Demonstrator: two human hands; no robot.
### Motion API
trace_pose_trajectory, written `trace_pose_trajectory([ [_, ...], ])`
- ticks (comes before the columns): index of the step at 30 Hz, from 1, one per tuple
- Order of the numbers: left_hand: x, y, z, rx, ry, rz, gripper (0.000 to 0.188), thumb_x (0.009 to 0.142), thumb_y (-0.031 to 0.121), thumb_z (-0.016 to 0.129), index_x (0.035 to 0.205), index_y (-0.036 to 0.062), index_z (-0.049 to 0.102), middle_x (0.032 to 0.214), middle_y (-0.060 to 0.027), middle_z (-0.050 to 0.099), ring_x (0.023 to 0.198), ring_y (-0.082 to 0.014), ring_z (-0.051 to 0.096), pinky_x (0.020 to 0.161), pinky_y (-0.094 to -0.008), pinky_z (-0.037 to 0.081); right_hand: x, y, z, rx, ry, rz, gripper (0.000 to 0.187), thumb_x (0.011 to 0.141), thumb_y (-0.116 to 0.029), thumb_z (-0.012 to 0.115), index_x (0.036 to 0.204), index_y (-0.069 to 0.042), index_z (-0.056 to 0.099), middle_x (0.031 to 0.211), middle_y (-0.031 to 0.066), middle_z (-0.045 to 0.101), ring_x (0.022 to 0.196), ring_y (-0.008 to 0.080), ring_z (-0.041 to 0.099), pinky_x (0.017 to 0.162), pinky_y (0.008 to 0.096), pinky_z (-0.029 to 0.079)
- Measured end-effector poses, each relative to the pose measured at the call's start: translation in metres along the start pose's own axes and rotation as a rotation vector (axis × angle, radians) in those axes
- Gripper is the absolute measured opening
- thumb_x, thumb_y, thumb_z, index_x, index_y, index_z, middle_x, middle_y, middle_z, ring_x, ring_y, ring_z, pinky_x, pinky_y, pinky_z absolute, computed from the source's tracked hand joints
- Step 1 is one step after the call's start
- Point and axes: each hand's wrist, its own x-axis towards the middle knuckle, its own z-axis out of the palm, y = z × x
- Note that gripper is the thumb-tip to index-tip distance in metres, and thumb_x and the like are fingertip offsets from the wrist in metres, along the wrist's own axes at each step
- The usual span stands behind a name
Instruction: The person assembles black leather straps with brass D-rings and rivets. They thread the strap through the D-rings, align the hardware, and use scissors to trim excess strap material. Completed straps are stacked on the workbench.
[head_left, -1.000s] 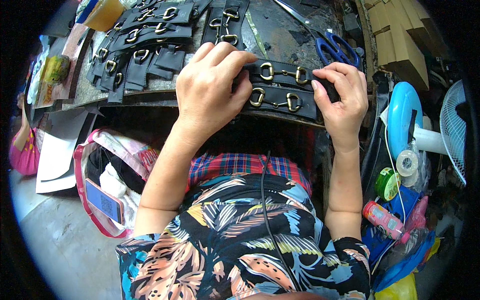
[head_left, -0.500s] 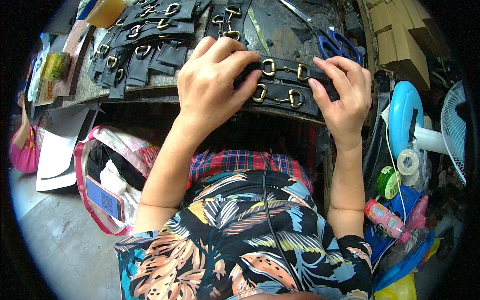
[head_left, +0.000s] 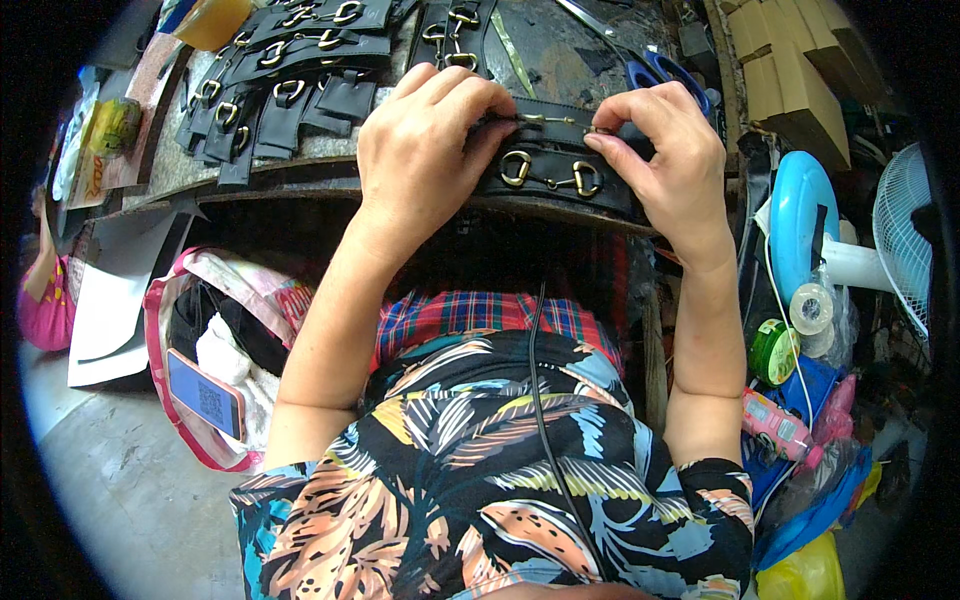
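- Left hand [head_left: 425, 150]: half-curled, thumb and forefinger drawn close at left end of brass fitting [head_left: 550, 119]; firm hold cannot be told. Place little changed.
- Right hand [head_left: 675, 155]: moved inward from strap's right end; fingertips, parted half a second ago, now pinch fitting's right ring.
- Upper black strap [head_left: 556, 106]: on workbench edge, between hands; fitting's rings, face-up earlier, now edge-on.
- Lower black strap [head_left: 540, 184]: nearer body, just beside upper one; both rings face-up as before.
- Strap pile [head_left: 305, 48]: left, unchanged.
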Motion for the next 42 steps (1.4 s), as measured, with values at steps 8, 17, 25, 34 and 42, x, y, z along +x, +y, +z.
trace_pose_trajectory([
  [8, 0.008, 0.012, -0.019, -0.229, 0.036, -0.045, 0.018, 0.081, 0.005, 0.079, 0.096, 0.0096, 0.072, 0.088, -0.0041, 0.072, 0.079, -0.0261, 0.065, 0.071, -0.0347, 0.052, -0.002, -0.009, -0.008, 0.68, -0.045, 0.356, 0.013, 0.098, -0.006, 0.069, 0.11, -0.001, 0.07, 0.101, 0.0008, 0.07, 0.087, 0.0068, 0.063, 0.076, 0.0226, 0.051],
  [17, 0.019, 0.026, -0.035, -0.113, 0.086, 0.142, 0.015, 0.081, 0.001, 0.076, 0.093, 0.0098, 0.071, 0.084, -0.0041, 0.068, 0.077, -0.027, 0.063, 0.067, -0.0355, 0.051, -0.005, -0.012, -0.015, 0.965, -0.241, 0.533, 0.017, 0.101, -0.008, 0.061, 0.11, 0.001, 0.072, 0.095, -0.0008, 0.07, 0.084, 0.0055, 0.061, 0.074, 0.0215, 0.05],
  [25, 0.006, 0.033, -0.038, -0.621, -0.099, -0.342, 0.016, 0.094, 0.001, 0.07, 0.109, 0.0009, 0.072, 0.099, -0.0038, 0.072, 0.086, -0.0113, 0.064, 0.076, -0.025, 0.05, -0.01, -0.023, -0.012, 0.495, -0.15, 0.283, 0.018, 0.094, -0.016, 0.074, 0.103, -0.001, 0.073, 0.089, 0.0047, 0.07, 0.077, 0.011, 0.065, 0.069, 0.0265, 0.051],
  [34, 0.001, 0.042, -0.032, -0.808, -0.106, -0.475, 0.025, 0.096, 0.0, 0.068, 0.121, 0.0004, 0.071, 0.097, -0.002, 0.069, 0.085, -0.0058, 0.061, 0.076, -0.0219, 0.05, -0.013, -0.032, -0.002, 0.379, 0.037, 0.247, 0.013, 0.099, -0.014, 0.067, 0.108, -0.004, 0.066, 0.08, 0.0098, 0.069, 0.061, 0.0195, 0.065, 0.06, 0.0301, 0.052],
  [42, -0.003, 0.045, -0.03, -0.742, -0.061, -0.423, 0.029, 0.094, -0.005, 0.067, 0.122, 0.0028, 0.071, 0.09, -0.0016, 0.066, 0.082, -0.0073, 0.061, 0.076, -0.0232, 0.051, -0.017, -0.026, -0.001, 0.922, -0.069, 0.488, 0.013, 0.099, -0.01, 0.067, 0.11, -0.004, 0.064, 0.089, 0.0004, 0.068, 0.076, 0.007, 0.061, 0.071, 0.0221, 0.052],
])
